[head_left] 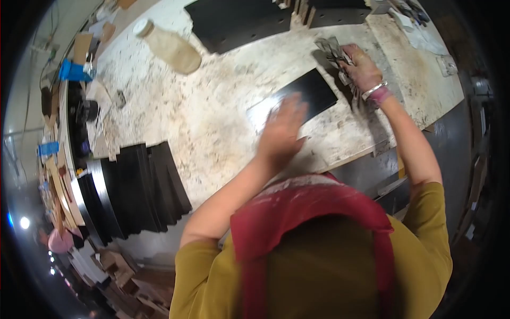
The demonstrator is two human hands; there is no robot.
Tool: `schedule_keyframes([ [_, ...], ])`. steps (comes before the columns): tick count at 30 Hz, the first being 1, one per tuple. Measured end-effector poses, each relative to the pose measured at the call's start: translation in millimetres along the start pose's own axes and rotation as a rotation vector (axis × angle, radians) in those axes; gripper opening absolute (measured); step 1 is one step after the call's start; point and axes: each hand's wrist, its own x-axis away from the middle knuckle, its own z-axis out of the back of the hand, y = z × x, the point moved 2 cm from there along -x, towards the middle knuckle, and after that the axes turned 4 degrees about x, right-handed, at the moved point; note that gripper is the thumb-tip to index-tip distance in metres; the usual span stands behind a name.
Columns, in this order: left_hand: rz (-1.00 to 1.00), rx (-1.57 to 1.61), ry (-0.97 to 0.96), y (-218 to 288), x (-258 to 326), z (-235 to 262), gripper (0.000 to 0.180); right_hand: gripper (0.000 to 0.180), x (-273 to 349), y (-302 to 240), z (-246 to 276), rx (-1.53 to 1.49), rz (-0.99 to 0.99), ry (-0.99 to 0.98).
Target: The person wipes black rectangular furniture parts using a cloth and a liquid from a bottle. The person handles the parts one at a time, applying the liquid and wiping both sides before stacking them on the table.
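Note:
A glossy black rectangular panel (319, 89) lies on the stained white worktable (223, 117) in front of me. My left hand (282, 125) is over its near left part, fingers stretched out and slightly smeared by motion; whether it presses on the panel I cannot tell. Just past the panel's right end, my right hand (363, 68) grips a crumpled grey rag (332, 51), raised a little off the tabletop by the shadow beneath it. A bracelet and a pink band circle my right wrist.
Several black panels (138, 186) are stacked at the table's left edge, and more black panels (239, 24) lie at the far side. A cloudy plastic bottle (172, 50) with a pale cap lies far left. Small tools (414, 13) and crumpled plastic (425, 40) sit far right.

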Motion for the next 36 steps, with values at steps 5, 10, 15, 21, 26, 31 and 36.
schedule_keyframes([
  [5,-0.194,-0.221,0.162,-35,-115,-23,0.068,0.035,-75,-100,34,0.029,0.854,0.165],
  [10,-0.213,0.008,0.039,-50,-119,-43,0.07,0.023,-106,-151,-69,0.058,0.884,0.026],
  [15,-0.283,-0.205,0.237,-39,-115,-29,0.076,0.022,-141,-166,-42,-0.009,0.707,-0.065],
  [21,-0.002,0.567,-0.19,-46,-114,-59,0.053,0.027,-75,-159,-85,0.187,1.195,-0.188],
  [26,-0.286,0.287,0.319,-50,-125,-50,0.046,0.017,-93,-196,-51,-0.182,1.018,0.085],
  [31,-0.009,-0.178,0.191,-57,-113,8,0.071,0.051,-100,-73,29,-0.51,0.425,0.3],
  [36,-0.029,-0.092,0.379,-67,-116,18,0.078,0.06,-111,151,45,-0.815,0.389,0.272],
])
